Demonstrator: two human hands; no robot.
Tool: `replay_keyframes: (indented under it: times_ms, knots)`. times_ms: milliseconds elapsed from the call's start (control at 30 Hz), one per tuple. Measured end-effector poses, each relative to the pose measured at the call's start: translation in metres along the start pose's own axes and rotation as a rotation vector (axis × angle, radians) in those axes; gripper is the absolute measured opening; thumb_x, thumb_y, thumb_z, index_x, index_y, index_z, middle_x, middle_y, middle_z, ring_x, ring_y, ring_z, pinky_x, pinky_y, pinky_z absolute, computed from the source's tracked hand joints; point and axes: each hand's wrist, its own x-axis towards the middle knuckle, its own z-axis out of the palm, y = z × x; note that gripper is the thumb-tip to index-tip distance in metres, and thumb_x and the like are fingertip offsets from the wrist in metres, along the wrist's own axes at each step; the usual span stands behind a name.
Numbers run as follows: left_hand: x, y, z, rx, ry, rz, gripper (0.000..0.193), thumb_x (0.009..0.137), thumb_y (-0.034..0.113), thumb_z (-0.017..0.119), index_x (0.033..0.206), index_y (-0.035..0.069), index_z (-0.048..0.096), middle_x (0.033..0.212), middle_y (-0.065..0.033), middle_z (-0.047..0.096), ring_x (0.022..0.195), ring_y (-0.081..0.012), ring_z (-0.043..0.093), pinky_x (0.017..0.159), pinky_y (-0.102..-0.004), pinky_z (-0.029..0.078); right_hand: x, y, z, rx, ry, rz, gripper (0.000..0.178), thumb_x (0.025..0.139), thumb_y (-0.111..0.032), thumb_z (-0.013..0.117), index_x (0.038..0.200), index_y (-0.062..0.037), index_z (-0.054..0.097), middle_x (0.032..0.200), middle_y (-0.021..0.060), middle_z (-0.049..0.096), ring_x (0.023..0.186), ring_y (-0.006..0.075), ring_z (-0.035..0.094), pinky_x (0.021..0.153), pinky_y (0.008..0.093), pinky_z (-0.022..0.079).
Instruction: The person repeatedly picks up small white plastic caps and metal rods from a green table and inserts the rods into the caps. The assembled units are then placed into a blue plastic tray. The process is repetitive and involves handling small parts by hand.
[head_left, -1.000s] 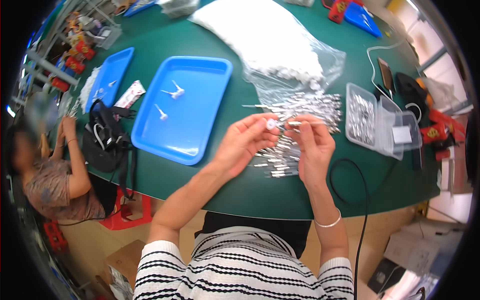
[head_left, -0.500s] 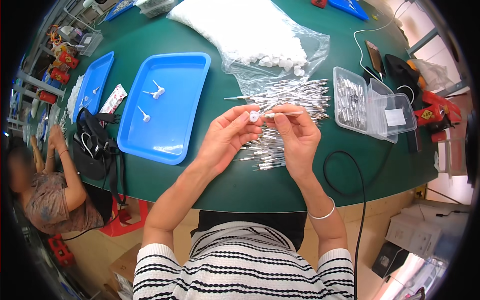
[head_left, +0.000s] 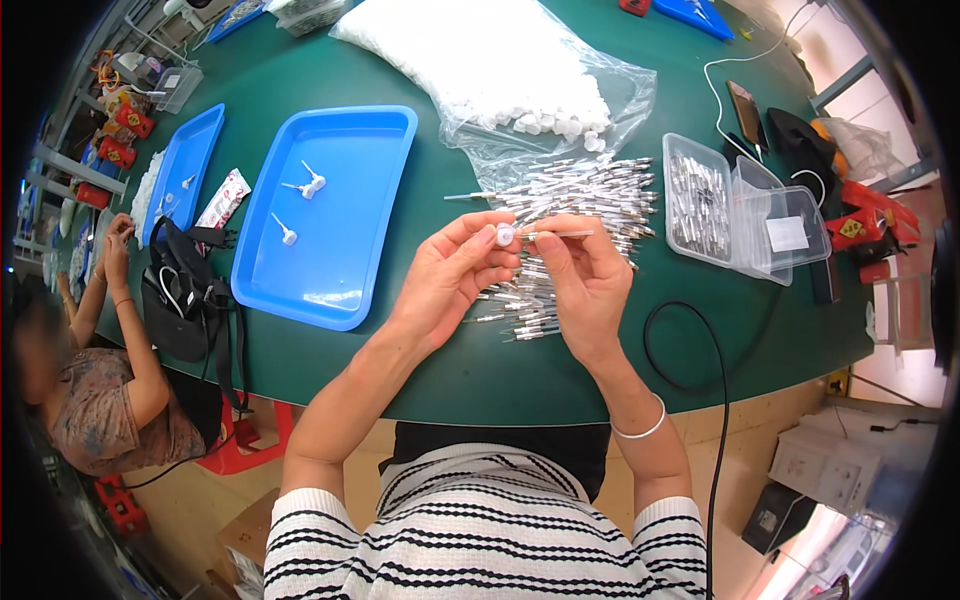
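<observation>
My left hand (head_left: 447, 268) pinches a small round white plastic cap (head_left: 505, 235) between thumb and fingertips. Close beside it, my right hand (head_left: 588, 280) grips a thin rod with a white and metallic body (head_left: 572, 234), its tip pointing at the cap. Whether tip and cap touch is too small to tell. Under and behind both hands spreads a pile of similar thin rods (head_left: 590, 195). To the left lies a blue tray (head_left: 345, 250) with a few white caps on thin stems (head_left: 289, 237) in it.
Behind the pile lies a clear bag of white caps (head_left: 500, 75). A clear plastic box of metal parts (head_left: 700, 200) stands on the right, with a black cable (head_left: 715, 340) nearer me. At left are a black bag (head_left: 180, 300) and a seated co-worker (head_left: 110, 400).
My right hand has shifted slightly left, bringing the rod closer to the cap. My left hand stays nearly still. The co-worker's hands at left have moved.
</observation>
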Motion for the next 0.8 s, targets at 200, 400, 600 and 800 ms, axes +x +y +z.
replay_keyframes:
  times_ms: [200,400,600,800]
  knots:
    - [0.0002,-0.0010,-0.0004,-0.006,-0.004,-0.011,0.026,0.096,0.016,0.054,0.118,0.000,0.057,0.097,-0.0081,0.065,0.085,-0.0133,0.065,0.078,-0.0257,0.054,0.0000,0.0014,-0.0002,0.038,0.014,0.020,0.007,0.090,-0.005,0.063,0.094,0.0009,0.060,0.087,0.0061,0.066,0.079,0.0096,0.064,0.071,0.0224,0.051]
    - [0.0004,-0.0029,-0.0009,-0.009,-0.003,-0.012,0.027,0.096,0.016,0.054,0.118,0.000,0.057,0.096,-0.0083,0.065,0.086,-0.0134,0.064,0.078,-0.0257,0.054,0.0011,-0.0021,0.0013,0.023,0.011,-0.012,0.006,0.089,-0.004,0.063,0.093,0.0010,0.061,0.086,0.0063,0.066,0.078,0.0111,0.066,0.071,0.0236,0.053]
    - [0.0008,-0.0029,0.0006,0.000,0.002,-0.008,0.027,0.096,0.015,0.054,0.118,0.000,0.057,0.096,-0.0076,0.065,0.085,-0.0131,0.064,0.077,-0.0251,0.054,0.0010,-0.0003,-0.0001,0.009,0.013,-0.030,0.007,0.089,-0.004,0.064,0.093,0.0009,0.061,0.085,0.0066,0.066,0.078,0.0116,0.066,0.070,0.0245,0.054]
    - [0.0009,-0.0032,0.0007,-0.003,0.001,-0.005,0.025,0.096,0.013,0.054,0.118,0.000,0.057,0.097,-0.0070,0.065,0.084,-0.0124,0.064,0.074,-0.0236,0.055,0.0008,-0.0005,-0.0006,-0.015,0.011,-0.030,0.007,0.088,-0.004,0.064,0.093,0.0011,0.062,0.086,0.0071,0.066,0.078,0.0122,0.066,0.070,0.0250,0.054]
